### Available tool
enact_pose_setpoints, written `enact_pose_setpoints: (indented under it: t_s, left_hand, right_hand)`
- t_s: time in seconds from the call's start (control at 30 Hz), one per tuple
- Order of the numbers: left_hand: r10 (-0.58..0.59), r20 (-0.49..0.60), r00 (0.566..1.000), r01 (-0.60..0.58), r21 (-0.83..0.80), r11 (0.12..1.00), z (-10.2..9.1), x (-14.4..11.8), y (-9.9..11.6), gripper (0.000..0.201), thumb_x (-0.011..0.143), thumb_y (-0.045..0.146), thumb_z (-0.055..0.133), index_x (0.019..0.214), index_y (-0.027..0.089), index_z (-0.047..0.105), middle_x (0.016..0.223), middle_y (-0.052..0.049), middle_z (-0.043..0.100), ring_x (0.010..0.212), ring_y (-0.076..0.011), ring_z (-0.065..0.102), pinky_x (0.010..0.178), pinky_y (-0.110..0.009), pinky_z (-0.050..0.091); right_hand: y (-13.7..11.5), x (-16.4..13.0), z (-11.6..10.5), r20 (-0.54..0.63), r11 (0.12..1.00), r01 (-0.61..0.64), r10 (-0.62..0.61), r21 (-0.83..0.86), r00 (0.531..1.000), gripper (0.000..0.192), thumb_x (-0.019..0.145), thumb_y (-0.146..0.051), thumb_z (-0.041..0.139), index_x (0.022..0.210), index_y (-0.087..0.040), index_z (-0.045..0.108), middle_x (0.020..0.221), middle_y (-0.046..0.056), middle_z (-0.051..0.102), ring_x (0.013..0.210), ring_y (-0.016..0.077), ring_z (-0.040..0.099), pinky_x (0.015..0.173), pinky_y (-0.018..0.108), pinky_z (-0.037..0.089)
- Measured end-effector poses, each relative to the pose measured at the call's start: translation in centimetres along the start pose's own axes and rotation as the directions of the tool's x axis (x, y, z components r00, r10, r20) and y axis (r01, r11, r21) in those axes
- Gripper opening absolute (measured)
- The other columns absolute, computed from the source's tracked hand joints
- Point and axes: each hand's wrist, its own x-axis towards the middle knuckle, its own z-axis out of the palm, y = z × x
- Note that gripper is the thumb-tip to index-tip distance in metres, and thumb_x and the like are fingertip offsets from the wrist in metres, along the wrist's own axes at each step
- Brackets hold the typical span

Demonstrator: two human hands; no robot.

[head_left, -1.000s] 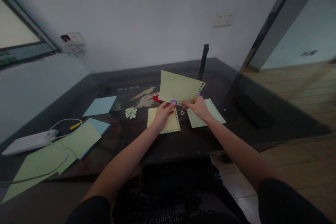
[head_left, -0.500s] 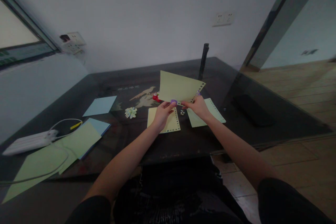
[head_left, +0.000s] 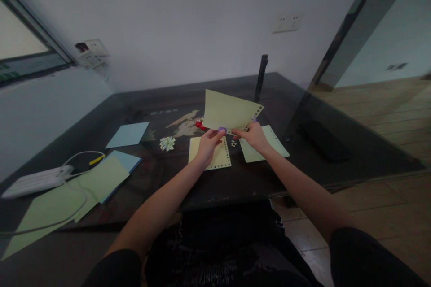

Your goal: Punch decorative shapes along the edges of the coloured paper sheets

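A pale yellow-green paper sheet (head_left: 226, 111) with a row of punched holes along its right edge is raised above the dark table (head_left: 235, 179). My left hand (head_left: 207, 145) pinches its lower edge together with a small purple punch (head_left: 222, 129). My right hand (head_left: 254, 136) grips the sheet's lower right corner. Under my hands lie a yellow punched sheet (head_left: 220, 157) and a light green punched sheet (head_left: 269, 141). Paper dots (head_left: 233, 144) are scattered between them.
A red punch (head_left: 200, 123) and a pile of paper dots (head_left: 167, 143) sit beyond my left hand. Blue sheets (head_left: 127, 134) and green sheets (head_left: 67, 197) lie at the left with a white power strip (head_left: 33, 181) and cable. A black post (head_left: 261, 78) stands behind.
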Motion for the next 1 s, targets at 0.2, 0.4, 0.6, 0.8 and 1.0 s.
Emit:
enact_pose_setpoints:
  t_s: [0.2,0.4,0.6,0.8,1.0]
  left_hand:
    - [0.044,0.013,0.999,-0.042,-0.075,0.996,0.11,0.04,-0.12,0.025,0.065,0.034,0.077,0.08,0.017,0.068,0.086,-0.005,0.068,0.084,-0.0152,0.059,0.081,-0.03,0.041]
    - [0.062,0.002,0.998,-0.061,-0.096,0.993,-0.13,0.48,-0.56,0.025,0.062,0.033,0.078,0.076,0.015,0.067,0.081,-0.004,0.067,0.079,-0.0134,0.058,0.082,-0.03,0.042]
    - [0.077,-0.005,0.997,-0.077,-0.085,0.993,-0.25,0.72,-0.8,0.025,0.062,0.033,0.078,0.073,0.014,0.066,0.078,-0.004,0.067,0.075,-0.013,0.059,0.079,-0.029,0.041]
    - [0.081,-0.016,0.997,-0.082,-0.092,0.992,-0.09,0.62,-0.61,0.025,0.063,0.031,0.078,0.077,0.014,0.067,0.08,-0.004,0.068,0.076,-0.0132,0.059,0.08,-0.03,0.042]
    - [0.09,-0.014,0.996,-0.091,-0.106,0.99,-0.08,0.66,-0.66,0.025,0.062,0.03,0.078,0.076,0.013,0.067,0.082,-0.005,0.069,0.081,-0.015,0.061,0.086,-0.032,0.041]
  right_hand:
    - [0.34,0.05,-0.03,0.001,1.0,0.005,-0.005,0.008,1.0,0.039,0.062,-0.037,0.077,0.092,-0.012,0.072,0.093,0.011,0.073,0.076,0.023,0.07,0.068,0.037,0.061]
    - [0.34,0.07,0.02,0.0,1.0,0.005,-0.005,0.004,1.0,0.04,0.061,-0.04,0.078,0.09,-0.013,0.072,0.093,0.011,0.073,0.076,0.0229,0.07,0.067,0.036,0.061]
    - [0.38,0.12,0.07,-0.002,1.0,0.014,-0.014,0.002,1.0,0.041,0.06,-0.041,0.078,0.089,-0.013,0.072,0.09,0.011,0.073,0.075,0.0237,0.069,0.066,0.039,0.061]
    - [0.05,-0.02,0.17,-0.008,1.0,0.006,-0.006,-0.02,1.0,0.035,0.061,-0.039,0.077,0.086,-0.014,0.072,0.089,0.01,0.073,0.074,0.0231,0.069,0.066,0.038,0.06]
    - [0.0,-0.07,0.18,-0.003,1.0,0.015,-0.015,-0.012,1.0,0.037,0.062,-0.038,0.076,0.087,-0.012,0.072,0.087,0.011,0.073,0.072,0.0224,0.069,0.065,0.038,0.06]
